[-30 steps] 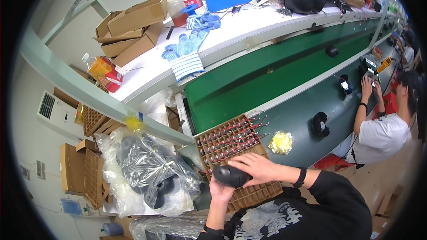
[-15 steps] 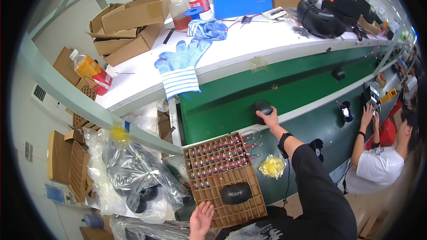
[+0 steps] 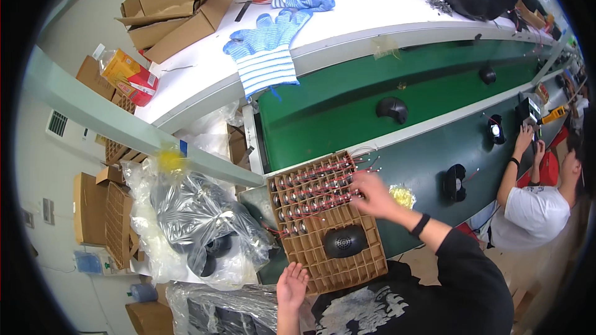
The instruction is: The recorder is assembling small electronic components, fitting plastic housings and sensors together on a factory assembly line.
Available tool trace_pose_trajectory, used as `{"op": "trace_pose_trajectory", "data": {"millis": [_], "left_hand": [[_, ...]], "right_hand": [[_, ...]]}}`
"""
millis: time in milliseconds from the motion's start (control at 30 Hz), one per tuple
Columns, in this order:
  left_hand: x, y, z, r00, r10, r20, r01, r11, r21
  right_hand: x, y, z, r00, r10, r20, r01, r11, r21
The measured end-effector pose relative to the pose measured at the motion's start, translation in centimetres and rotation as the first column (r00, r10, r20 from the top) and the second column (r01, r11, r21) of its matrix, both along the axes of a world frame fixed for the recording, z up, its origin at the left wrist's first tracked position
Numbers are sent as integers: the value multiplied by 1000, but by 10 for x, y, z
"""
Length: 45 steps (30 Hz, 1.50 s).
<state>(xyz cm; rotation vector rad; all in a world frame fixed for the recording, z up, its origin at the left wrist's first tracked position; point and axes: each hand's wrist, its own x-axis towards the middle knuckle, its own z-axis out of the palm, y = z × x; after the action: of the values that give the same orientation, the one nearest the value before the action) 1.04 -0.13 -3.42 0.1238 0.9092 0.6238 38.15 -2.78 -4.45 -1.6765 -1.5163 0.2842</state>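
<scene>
My right hand (image 3: 371, 197), smeared by motion, is over the right side of a cardboard divider tray (image 3: 316, 276), at the red wires of small round speakers (image 3: 304, 201). Whether its fingers grip anything is unclear. Beside the tray's near left edge my left hand (image 3: 292, 280) holds nothing, its fingers stretched out. A black rounded shell with a perforated patch (image 3: 345, 242) lies across the tray's nearer cells. Another black shell (image 3: 392, 110) rests on the green conveyor belt (image 3: 323, 124), away from both hands.
A yellow tangled bundle (image 3: 402, 197) and black housings (image 3: 455, 182) lie on the dark bench. Clear plastic bags with black parts (image 3: 198, 223) stand left of the tray. Striped gloves (image 3: 267, 49) hang over the white shelf. A co-worker (image 3: 534, 211) sits at the right.
My right hand has let go of the black shell on the belt and come back to the tray's wired speakers. The view has shifted; my left hand stays by the tray.
</scene>
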Motion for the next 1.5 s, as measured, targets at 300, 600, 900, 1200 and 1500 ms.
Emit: {"op": "trace_pose_trajectory", "data": {"millis": [300, 600, 900, 1200, 1500], "left_hand": [[6, 23, 0, 984, -162, 81, 156, 986, 66], [9, 16, -9, 963, -264, 59, 191, 817, 544], [-14, 10, -1, 806, -338, 486, 234, 936, 262], [-103, 11, -6, 947, -35, 318, -28, 981, 192], [-118, 6, -9, 951, 3, 311, -50, 989, 142]], "right_hand": [[-101, -54, -6, 936, 344, 78, -260, 822, -507], [-143, -37, 50, -547, -175, -819, -566, 798, 207], [-205, -28, 18, -327, -366, -872, -882, 449, 142], [-185, 14, -18, 934, 330, 135, -234, 854, -465], [-181, 84, -74, 867, 288, 407, -103, 902, -419]]}}
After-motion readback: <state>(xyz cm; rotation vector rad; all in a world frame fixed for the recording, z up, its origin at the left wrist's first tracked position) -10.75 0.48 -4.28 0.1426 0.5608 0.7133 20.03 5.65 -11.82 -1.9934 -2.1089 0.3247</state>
